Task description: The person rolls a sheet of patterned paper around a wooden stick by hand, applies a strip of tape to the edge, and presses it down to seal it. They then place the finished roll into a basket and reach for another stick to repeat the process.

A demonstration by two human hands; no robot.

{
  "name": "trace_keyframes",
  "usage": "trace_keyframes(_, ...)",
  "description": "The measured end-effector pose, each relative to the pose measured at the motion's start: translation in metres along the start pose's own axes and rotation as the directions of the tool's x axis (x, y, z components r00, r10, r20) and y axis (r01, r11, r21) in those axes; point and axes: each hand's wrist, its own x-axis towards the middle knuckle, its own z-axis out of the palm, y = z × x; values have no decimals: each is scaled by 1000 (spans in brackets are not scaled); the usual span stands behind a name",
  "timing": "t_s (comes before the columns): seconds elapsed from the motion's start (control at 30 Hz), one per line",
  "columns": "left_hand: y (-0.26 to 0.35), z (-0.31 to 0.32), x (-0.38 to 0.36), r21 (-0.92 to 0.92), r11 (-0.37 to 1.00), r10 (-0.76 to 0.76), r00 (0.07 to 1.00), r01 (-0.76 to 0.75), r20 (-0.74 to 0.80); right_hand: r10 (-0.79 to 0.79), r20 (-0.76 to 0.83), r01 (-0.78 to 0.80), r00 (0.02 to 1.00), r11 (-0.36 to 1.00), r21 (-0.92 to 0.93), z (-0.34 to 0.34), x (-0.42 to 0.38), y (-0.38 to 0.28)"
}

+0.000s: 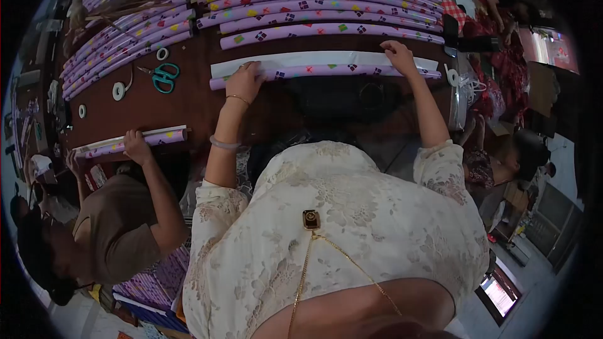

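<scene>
A purple patterned paper roll (314, 71) lies across the table just in front of me, with a strip of its white underside showing along the far edge. On the roll's left part rests my left hand (245, 80), its fingers bent and pressed together at the paper; whether it grips an edge is hidden. Over the right part of the white strip is my right hand (399, 58), thumb and fingertips close together at the strip's far edge. Anything between those fingertips is too small to make out.
Finished-looking purple rolls (326, 6) lie stacked beyond, more at the left (129, 56). Teal scissors (164, 78) and tape rolls (119, 91) are on the left. A co-worker (119, 229) handles another roll (135, 142). Another tape roll (452, 78) sits at the right edge.
</scene>
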Motion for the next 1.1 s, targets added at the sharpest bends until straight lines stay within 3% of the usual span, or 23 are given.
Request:
trace_keyframes(0.07, 10, 4, 6, 120, 993, 5, 998, 2, -56, -18, 54, 17, 998, 999, 28, -7, -3, -6)
trace_keyframes(0.1, 19, 6, 11, 118, 993, 7, 999, 0, -51, -52, 88, 58, 995, 996, -69, -11, -4, -12)
trace_keyframes(0.23, 66, 28, 45, -42, 960, 275, 961, -276, -21, -43, 206, 90, 978, 970, -225, -16, -5, -23)
trace_keyframes(0.33, 97, 57, 71, -40, 963, 267, 963, -266, 31, -65, 233, 112, 970, 974, -196, -18, -7, -25)
trace_keyframes(0.43, 117, 83, 86, -61, 958, 287, 952, -281, 110, -170, 116, 182, 978, 979, -94, -18, -18, -21)
trace_keyframes(0.53, 131, 98, 95, -28, 943, 331, 924, -332, 191, -171, 44, 174, 984, 981, -83, -18, -27, -23)
trace_keyframes(0.83, 143, 101, 89, -115, 905, 420, 903, -409, 92, -122, -37, 120, 992, 992, -42, -14, -29, -12)
trace_keyframes(0.97, 143, 108, 89, -121, 912, 400, 916, -393, 42, -122, 23, 124, 992, 985, -117, -16, -27, -14)
trace_keyframes(1.03, 143, 113, 88, -117, 910, 402, 915, -397, 26, -11, 101, 24, 995, 992, -126, -17, -26, -25)
trace_keyframes(1.1, 148, 118, 86, -89, 914, 402, 914, -396, 50, -89, 101, 95, 991, 994, -59, -17, -30, -35)
